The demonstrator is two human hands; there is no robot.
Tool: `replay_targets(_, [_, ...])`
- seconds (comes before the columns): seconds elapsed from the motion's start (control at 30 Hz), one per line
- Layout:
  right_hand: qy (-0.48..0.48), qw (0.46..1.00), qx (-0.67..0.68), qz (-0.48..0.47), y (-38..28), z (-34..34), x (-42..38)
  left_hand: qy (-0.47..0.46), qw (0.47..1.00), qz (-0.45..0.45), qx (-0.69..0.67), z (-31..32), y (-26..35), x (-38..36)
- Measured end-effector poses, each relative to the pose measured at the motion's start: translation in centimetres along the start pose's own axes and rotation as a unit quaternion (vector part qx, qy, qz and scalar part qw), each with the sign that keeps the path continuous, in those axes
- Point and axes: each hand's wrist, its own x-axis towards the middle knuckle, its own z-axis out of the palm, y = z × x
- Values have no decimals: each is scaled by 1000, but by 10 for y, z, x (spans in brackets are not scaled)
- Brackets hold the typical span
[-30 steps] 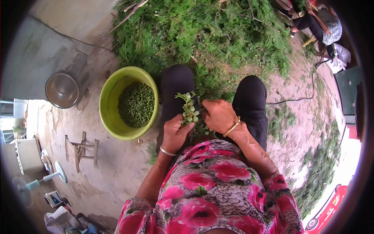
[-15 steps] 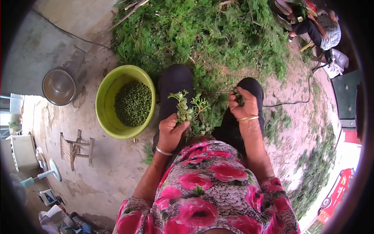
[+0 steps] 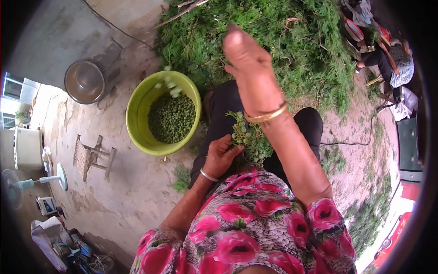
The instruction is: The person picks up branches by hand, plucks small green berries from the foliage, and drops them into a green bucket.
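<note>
My left hand (image 3: 222, 157) is closed around a leafy green conifer sprig (image 3: 250, 140) bearing pale green cones, held over my lap. Raised in front of me, my right hand (image 3: 248, 54) points forward and left, its fingers stretched out and slightly blurred, with nothing visible in it. A yellow-green plastic tub (image 3: 133, 114) stands on the floor to my left, partly filled with small round green cones (image 3: 171, 119). Several pale green cones (image 3: 169, 83), smeared by motion, are in the air over the tub's far side.
A large heap of cut green branches (image 3: 292, 50) lies ahead. On the left are a metal basin (image 3: 85, 82), a small wooden stool (image 3: 93, 157) and a fan (image 3: 61, 176). Another person (image 3: 397, 64) sits at the far right. A dark cable (image 3: 351, 144) crosses the floor.
My right hand, earlier closed on green cones by my right knee, has swung up and left and let them go towards the tub. The left hand still holds the sprig.
</note>
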Motion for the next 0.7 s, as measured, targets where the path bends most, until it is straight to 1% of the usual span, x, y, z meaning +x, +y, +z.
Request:
replay_targets(0.07, [12, 993, 82, 80, -13, -14, -12, 11, 1000, 5, 7, -1, 13, -2])
replay_targets(0.1, [13, 993, 80, 84, -11, -24, -20, 19, 1000, 12, 18, -3, 17, -4])
replay_targets(0.13, [17, 990, 98, 95, -7, -36, -31, 7, 1000, -4, 19, -10, 2, -5])
replay_targets(0.17, [22, 987, 116, 105, -3, -48, -42, 2, 1000, -6, 17, -12, 1, -6])
replay_targets(0.2, [27, 988, 113, 104, -2, -59, -54, 14, 999, 2, 30, -11, 3, -6])
replay_targets(0.27, [23, 988, 38, 149, 0, -76, -80, 35, 998, 31, 41, -6, 13, -3])
replay_targets(0.3, [30, 988, 37, 147, 3, -82, -93, 27, 998, 32, 41, -4, 11, -3])
replay_targets(0.37, [-20, 975, -106, 195, 13, -91, -116, 27, 995, 50, 83, -4, 5, -3])
replay_targets(0.4, [-14, 977, -123, 176, 21, -91, -126, 21, 995, 50, 83, -2, 8, -2])
replay_targets(0.47, [3, 975, -159, 155, 36, -88, -143, 27, 985, 74, 151, 4, 14, -3])
replay_targets(0.5, [-19, 966, -226, 127, 40, -89, -147, 22, 986, 75, 151, 6, 11, -3])
replay_targets(0.57, [-17, 970, -206, 129, 42, -86, -153, 26, 979, 128, 155, 12, 4, -3])
replay_targets(0.6, [-13, 970, -206, 128, 42, -86, -154, 22, 979, 128, 155, 15, 3, -4])
replay_targets(0.67, [22, 972, -135, 190, 42, -87, -155, 49, 958, 164, 232, 20, 8, -4])
replay_targets(0.7, [24, 972, -134, 189, 41, -89, -154, 47, 957, 165, 233, 20, 14, -4])
